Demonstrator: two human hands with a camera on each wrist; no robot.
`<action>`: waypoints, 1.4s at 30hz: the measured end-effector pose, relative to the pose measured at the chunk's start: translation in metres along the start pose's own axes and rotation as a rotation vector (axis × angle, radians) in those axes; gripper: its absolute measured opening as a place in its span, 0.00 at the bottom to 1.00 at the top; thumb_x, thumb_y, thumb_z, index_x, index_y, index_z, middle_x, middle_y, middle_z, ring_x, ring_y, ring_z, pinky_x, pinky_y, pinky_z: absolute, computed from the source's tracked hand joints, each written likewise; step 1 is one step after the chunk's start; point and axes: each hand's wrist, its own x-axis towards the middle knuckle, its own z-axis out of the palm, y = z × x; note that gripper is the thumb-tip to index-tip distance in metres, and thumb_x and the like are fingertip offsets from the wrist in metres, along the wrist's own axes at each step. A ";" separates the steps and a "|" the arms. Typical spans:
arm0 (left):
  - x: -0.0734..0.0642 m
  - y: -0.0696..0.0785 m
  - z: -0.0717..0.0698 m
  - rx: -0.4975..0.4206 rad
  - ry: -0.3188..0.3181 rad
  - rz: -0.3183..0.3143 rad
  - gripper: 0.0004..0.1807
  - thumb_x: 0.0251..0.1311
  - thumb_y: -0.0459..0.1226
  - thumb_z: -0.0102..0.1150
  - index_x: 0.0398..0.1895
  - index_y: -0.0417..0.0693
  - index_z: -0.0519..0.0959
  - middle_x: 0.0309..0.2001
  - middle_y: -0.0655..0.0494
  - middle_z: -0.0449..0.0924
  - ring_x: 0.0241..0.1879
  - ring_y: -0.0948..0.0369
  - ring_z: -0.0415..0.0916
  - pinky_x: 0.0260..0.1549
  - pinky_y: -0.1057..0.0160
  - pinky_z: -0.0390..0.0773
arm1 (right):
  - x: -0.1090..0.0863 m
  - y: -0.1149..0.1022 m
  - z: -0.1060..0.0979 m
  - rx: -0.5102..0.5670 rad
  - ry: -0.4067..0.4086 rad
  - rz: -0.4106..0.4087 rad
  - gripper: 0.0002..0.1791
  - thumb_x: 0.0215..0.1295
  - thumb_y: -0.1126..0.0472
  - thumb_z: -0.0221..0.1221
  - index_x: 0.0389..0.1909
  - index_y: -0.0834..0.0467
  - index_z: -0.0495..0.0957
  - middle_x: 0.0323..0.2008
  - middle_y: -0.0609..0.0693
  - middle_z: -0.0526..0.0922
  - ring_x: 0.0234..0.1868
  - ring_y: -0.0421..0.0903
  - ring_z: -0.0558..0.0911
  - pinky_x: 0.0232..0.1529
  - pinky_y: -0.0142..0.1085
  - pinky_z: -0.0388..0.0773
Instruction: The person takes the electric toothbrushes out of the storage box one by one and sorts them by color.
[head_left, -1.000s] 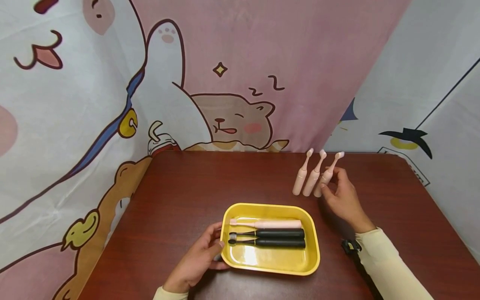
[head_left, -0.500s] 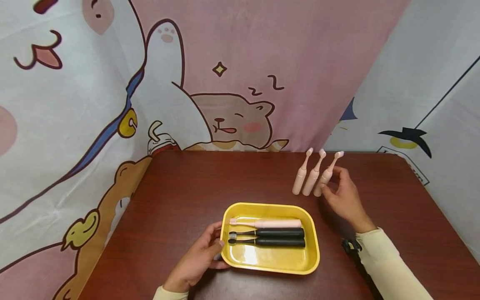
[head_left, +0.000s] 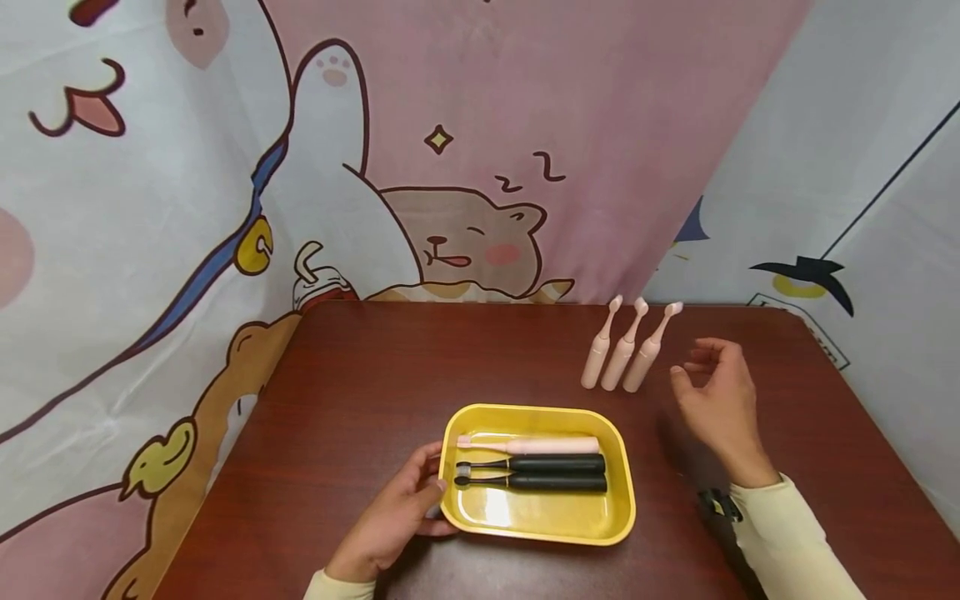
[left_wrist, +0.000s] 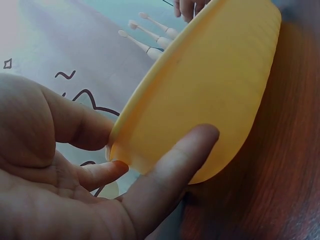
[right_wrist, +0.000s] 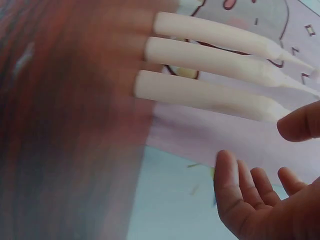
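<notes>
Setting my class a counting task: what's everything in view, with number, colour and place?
Backdrop: count unclear, pink and white, back and sides.
Table: 1, reddish-brown, below the backdrop.
Tray: 1, yellow, on the table.
Black toothbrushes: 2, black, in the tray.
Lying pink toothbrush: 1, pink, in the tray, far side.
Standing toothbrushes: 3, pale pink, upright on the table, beyond the tray.
Sleeves: 2, cream, on the arms.
Wrist device: 1, black, at right cuff.
Left hand: 1, bare, holding the tray's left end.
Right hand: 1, bare, right of the standing toothbrushes, apart.
</notes>
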 end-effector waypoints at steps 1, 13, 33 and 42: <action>0.000 0.000 0.000 0.000 0.000 0.001 0.28 0.75 0.33 0.43 0.75 0.44 0.51 0.70 0.33 0.58 0.58 0.43 0.72 0.39 0.43 0.85 | -0.002 -0.003 -0.003 0.000 0.017 0.005 0.29 0.65 0.57 0.61 0.64 0.59 0.64 0.52 0.57 0.75 0.49 0.51 0.79 0.39 0.25 0.68; 0.002 0.001 -0.001 0.000 0.000 0.006 0.29 0.75 0.33 0.43 0.76 0.44 0.51 0.70 0.32 0.57 0.59 0.43 0.71 0.39 0.44 0.85 | -0.021 -0.045 -0.026 0.057 0.053 -0.156 0.26 0.61 0.60 0.66 0.58 0.58 0.69 0.47 0.51 0.78 0.42 0.31 0.75 0.34 0.12 0.70; 0.001 0.000 -0.001 0.003 -0.001 0.007 0.28 0.75 0.33 0.43 0.75 0.43 0.51 0.69 0.32 0.57 0.58 0.43 0.72 0.38 0.45 0.85 | -0.036 -0.080 -0.022 0.114 -0.081 -0.329 0.26 0.57 0.70 0.67 0.55 0.59 0.70 0.47 0.47 0.81 0.44 0.36 0.80 0.33 0.17 0.77; 0.000 -0.002 -0.002 -0.016 -0.001 0.012 0.29 0.75 0.33 0.43 0.75 0.43 0.51 0.69 0.32 0.58 0.58 0.43 0.72 0.38 0.44 0.85 | -0.041 -0.094 -0.011 0.117 -0.168 -0.396 0.28 0.58 0.68 0.67 0.58 0.58 0.69 0.52 0.46 0.80 0.47 0.37 0.81 0.38 0.18 0.79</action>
